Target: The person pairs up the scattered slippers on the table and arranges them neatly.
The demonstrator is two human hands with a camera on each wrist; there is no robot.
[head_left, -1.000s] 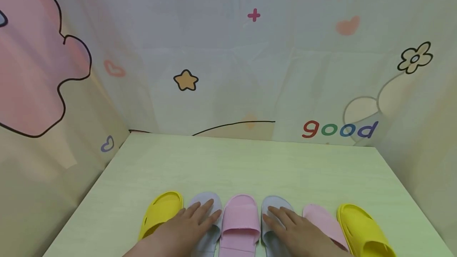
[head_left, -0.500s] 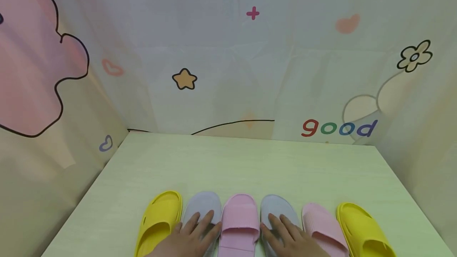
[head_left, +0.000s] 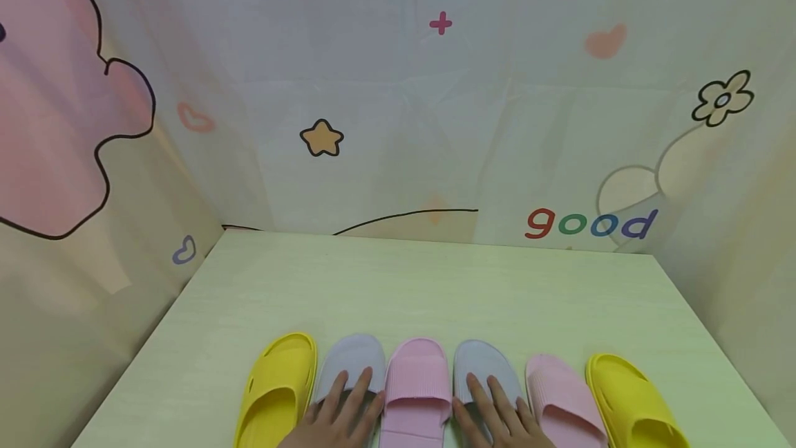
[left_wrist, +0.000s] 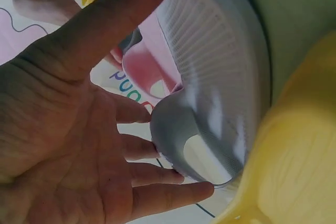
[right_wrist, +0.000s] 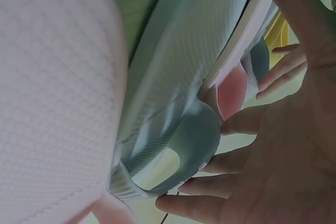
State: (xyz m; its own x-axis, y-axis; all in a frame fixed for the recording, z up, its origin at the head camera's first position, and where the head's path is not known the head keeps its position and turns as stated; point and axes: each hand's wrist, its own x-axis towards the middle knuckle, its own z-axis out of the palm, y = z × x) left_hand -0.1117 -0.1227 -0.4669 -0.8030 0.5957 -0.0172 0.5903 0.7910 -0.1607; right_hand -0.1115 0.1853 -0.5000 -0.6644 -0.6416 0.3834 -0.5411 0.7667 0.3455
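Observation:
In the head view my left hand (head_left: 338,417) lies with spread, straight fingers over the strap of the left grey slipper (head_left: 353,355). My right hand (head_left: 502,420) is placed likewise on the other grey slipper (head_left: 486,361). Both wrist views show fingertips at the edge of the strap opening: the left hand (left_wrist: 73,129) by its grey slipper (left_wrist: 226,56), the right hand (right_wrist: 273,150) by the other grey slipper (right_wrist: 178,61). Neither hand curls round anything. Between them sits a pink slipper (head_left: 418,375), its ribbed strap uncovered.
A yellow slipper (head_left: 285,365) stands left of the row. To the right are another pink slipper (head_left: 566,396) and a second yellow slipper (head_left: 631,396). All rest on a pale green table (head_left: 435,289). A printed curtain (head_left: 398,88) hangs behind and at both sides.
Both hands have drawn back towards me, from the toe ends of the grey slippers to their straps. The left hand has also shifted right, uncovering the left yellow slipper. The slippers stay nearly in place.

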